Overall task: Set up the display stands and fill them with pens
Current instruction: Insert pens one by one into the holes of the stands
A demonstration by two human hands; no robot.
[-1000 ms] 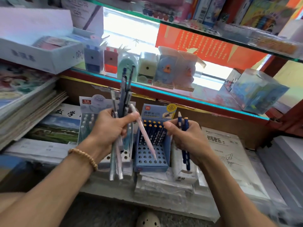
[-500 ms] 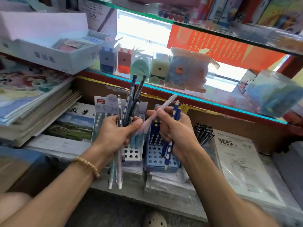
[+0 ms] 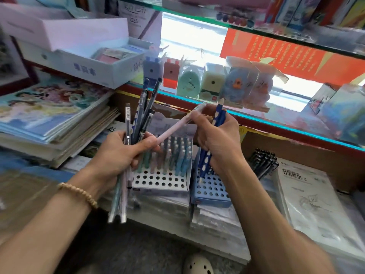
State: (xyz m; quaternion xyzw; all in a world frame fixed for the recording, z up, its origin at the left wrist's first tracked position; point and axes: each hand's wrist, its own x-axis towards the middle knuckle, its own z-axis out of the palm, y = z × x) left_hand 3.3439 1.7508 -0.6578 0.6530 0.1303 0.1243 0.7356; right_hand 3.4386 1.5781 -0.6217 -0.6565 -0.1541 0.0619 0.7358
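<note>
Your left hand (image 3: 120, 155) grips a mixed bundle of pens (image 3: 138, 119) upright, likely as stock to sort from. Your right hand (image 3: 215, 139) holds blue dotted pens (image 3: 217, 123) in its palm while pinching a pink pen (image 3: 173, 131) whose lower end touches your left thumb. Both hover above the white stand (image 3: 160, 180), beside the blue stand (image 3: 211, 192).

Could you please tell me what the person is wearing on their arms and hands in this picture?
Both forearms are bare, with no sleeves in view and no gloves. The left hand has a bracelet of small round pale wooden-looking beads at the wrist. The right hand and its wrist show no ring, watch or band.
</note>
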